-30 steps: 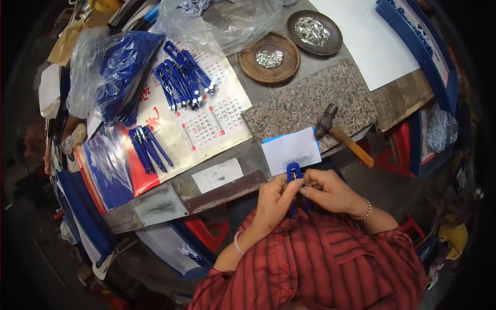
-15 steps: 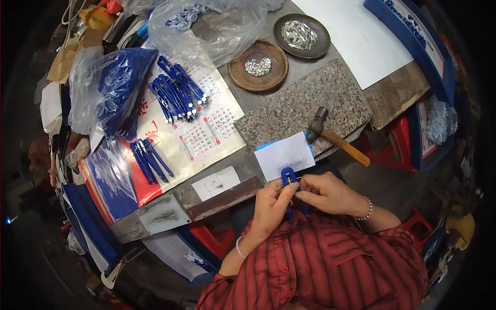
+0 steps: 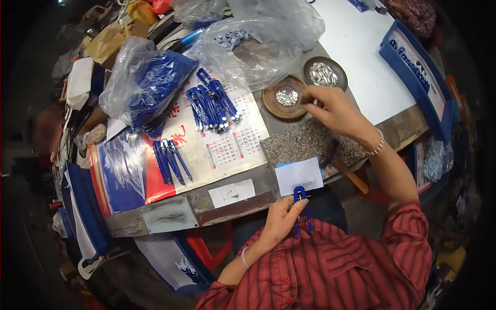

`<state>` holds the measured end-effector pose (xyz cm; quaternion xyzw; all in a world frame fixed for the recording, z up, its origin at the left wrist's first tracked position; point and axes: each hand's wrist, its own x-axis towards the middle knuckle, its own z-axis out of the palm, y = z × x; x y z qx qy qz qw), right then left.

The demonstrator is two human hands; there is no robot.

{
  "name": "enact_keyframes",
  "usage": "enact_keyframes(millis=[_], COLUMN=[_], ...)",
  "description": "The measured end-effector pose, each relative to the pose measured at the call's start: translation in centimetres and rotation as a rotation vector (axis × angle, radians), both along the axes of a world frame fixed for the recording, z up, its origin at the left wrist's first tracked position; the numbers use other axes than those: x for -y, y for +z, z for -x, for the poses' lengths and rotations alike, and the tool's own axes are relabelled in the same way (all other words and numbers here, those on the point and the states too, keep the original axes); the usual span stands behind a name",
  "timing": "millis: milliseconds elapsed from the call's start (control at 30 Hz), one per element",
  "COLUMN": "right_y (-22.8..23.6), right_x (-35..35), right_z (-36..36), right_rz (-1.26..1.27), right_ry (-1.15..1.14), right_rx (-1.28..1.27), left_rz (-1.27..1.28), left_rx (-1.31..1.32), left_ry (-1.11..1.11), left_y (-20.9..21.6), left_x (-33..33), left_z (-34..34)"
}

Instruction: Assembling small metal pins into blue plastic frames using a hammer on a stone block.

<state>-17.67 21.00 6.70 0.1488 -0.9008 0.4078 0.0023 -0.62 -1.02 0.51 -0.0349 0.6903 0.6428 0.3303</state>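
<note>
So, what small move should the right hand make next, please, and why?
Probably take one of the small shiny pieces from the wooden dish: the right hand is at its right edge, while the left hand holds the blue U-shaped part. I cannot tell whether the right hand has one.
</note>
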Motion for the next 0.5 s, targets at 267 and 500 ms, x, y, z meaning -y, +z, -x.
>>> enact_keyframes(millis=[267, 500], right_y=[-4.1, -3.9], right_x=[1.6, 2.2], right_z=[6.7, 8.8], right_rz=[-0.344, -0.583], right_ry=[0.164, 0.258], right_rx=[-0.183, -0.130], left_rz=[0.022, 0.029], left_rx=[-0.052, -0.086], left_ry=[-0.030, -0.024], left_y=[-0.7, -0.5], left_x=[0.1, 0.0], left_z=[0.0, 0.0])
